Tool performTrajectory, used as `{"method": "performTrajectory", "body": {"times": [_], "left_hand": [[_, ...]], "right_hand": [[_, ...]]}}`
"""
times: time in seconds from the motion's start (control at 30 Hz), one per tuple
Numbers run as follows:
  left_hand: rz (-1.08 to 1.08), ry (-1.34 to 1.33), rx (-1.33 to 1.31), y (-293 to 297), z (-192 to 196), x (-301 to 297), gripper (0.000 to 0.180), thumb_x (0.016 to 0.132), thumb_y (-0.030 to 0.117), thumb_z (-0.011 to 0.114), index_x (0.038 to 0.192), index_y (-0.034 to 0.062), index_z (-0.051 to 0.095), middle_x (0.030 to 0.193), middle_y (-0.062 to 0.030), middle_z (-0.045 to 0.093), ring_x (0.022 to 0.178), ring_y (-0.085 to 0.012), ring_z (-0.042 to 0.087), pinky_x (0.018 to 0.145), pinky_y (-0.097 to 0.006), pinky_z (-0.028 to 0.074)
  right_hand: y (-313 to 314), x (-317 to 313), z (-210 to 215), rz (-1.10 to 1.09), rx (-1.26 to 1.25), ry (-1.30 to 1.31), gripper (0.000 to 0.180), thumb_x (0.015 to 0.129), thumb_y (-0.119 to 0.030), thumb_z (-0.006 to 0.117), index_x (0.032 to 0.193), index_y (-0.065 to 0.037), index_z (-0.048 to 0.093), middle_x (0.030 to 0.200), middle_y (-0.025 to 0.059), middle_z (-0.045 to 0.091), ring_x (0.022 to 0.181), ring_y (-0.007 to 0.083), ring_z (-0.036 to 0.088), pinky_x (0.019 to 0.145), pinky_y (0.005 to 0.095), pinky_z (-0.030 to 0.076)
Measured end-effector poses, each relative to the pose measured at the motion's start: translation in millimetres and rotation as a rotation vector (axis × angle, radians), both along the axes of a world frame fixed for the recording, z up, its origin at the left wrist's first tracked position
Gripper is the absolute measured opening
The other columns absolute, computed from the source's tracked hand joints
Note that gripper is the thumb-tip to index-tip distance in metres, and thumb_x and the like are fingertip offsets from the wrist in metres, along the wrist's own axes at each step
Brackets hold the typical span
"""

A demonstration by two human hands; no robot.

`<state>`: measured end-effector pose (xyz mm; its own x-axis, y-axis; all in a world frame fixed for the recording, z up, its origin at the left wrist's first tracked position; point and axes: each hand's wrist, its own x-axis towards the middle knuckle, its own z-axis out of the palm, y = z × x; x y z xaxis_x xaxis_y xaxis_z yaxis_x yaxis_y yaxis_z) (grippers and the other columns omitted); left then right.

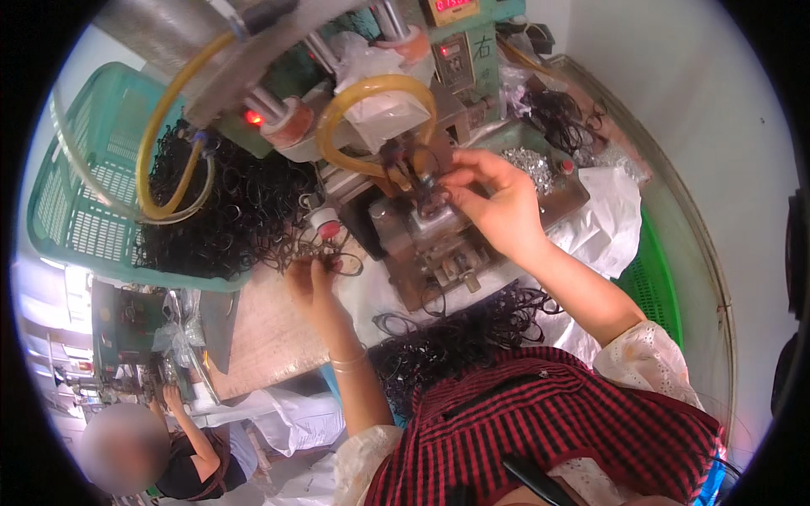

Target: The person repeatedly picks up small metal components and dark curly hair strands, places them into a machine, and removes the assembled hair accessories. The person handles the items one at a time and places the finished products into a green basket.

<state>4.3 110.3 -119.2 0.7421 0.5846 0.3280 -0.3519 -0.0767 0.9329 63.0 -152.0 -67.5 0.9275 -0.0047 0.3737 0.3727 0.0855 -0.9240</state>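
Observation:
My right hand (506,211) is at the press machine (439,253), with thumb and fingertips pinched close together beside the tool head. What they pinch is mostly hidden; a dark, thin piece shows near the fingertips. My left hand (312,287) is lower and to the left, its fingers bent at several thin dark loops (337,257), which look like plastic frames or rings. A red push button (327,228) sits just beyond that hand. Over the machine's work spot arches a yellow hose (375,82).
A green basket (93,169) heaped with black loops (202,194) stands at the left. More loops (472,333) lie by my lap. A metal tray holds small silver parts (531,164) at the right, near a bright green basket (654,287). Another person (198,455) works at lower left.

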Motion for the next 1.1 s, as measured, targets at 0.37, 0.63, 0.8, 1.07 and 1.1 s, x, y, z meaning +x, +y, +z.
{"method": "performTrajectory", "body": {"times": [0.37, 0.63, 0.8, 1.07, 1.1], "left_hand": [[-0.176, -0.470, 0.255, -43.8, 133.9, -1.0, 0.018, 0.094, 0.004, 0.054, 0.110, -0.0019, 0.048, 0.097, -0.0163, 0.061, 0.082, -0.0234, 0.066, 0.067, -0.037, 0.060], [-0.184, -0.445, 0.289, -63.0, 143.6, -5.5, 0.021, 0.093, 0.000, 0.055, 0.112, -0.0062, 0.048, 0.098, -0.0166, 0.062, 0.083, -0.0200, 0.066, 0.066, -0.030, 0.061], [-0.098, -0.246, 0.448, -57.3, 145.6, -20.5, 0.013, 0.090, -0.004, 0.054, 0.103, -0.0052, 0.049, 0.095, -0.0148, 0.060, 0.084, -0.0228, 0.065, 0.071, -0.035, 0.059], [-0.222, -0.181, 0.400, -91.8, 121.9, -39.5, 0.011, 0.084, -0.002, 0.068, 0.093, -0.0061, 0.063, 0.092, -0.0113, 0.070, 0.079, -0.0160, 0.068, 0.070, -0.026, 0.054], [-0.220, -0.167, 0.362, -91.2, 120.0, -39.7, 0.012, 0.084, -0.001, 0.069, 0.094, -0.0050, 0.064, 0.092, -0.0097, 0.070, 0.077, -0.0137, 0.067, 0.069, -0.024, 0.053]], "right_hand": [[9.6, -9.7, 28.6, 0.189, 0.078, 0.089, 0.047, 0.076, 0.003, 0.072, 0.119, 0.000, 0.056, 0.082, 0.0039, 0.069, 0.091, 0.0090, 0.061, 0.083, 0.0247, 0.048], [10.4, -13.2, 26.5, 0.146, 0.161, 0.166, 0.046, 0.077, 0.003, 0.070, 0.121, 0.001, 0.055, 0.087, 0.0057, 0.068, 0.091, 0.0107, 0.061, 0.085, 0.0246, 0.047], [1.2, -40.3, 45.1, 0.202, 0.259, 0.247, 0.053, 0.080, 0.008, 0.059, 0.131, 0.001, 0.048, 0.104, 0.0116, 0.065, 0.104, 0.0164, 0.060, 0.091, 0.0263, 0.044], [-96.5, -22.0, -21.3, -0.386, -1.113, 0.013, 0.035, 0.071, -0.016, 0.077, 0.102, -0.004, 0.066, 0.093, 0.0138, 0.066, 0.089, 0.0340, 0.059, 0.081, 0.0429, 0.048], [-89.5, -15.9, -36.7, -0.397, -1.173, -0.061, 0.041, 0.071, -0.019, 0.078, 0.106, -0.003, 0.065, 0.097, 0.0153, 0.066, 0.090, 0.0345, 0.059, 0.081, 0.0435, 0.048]]}}
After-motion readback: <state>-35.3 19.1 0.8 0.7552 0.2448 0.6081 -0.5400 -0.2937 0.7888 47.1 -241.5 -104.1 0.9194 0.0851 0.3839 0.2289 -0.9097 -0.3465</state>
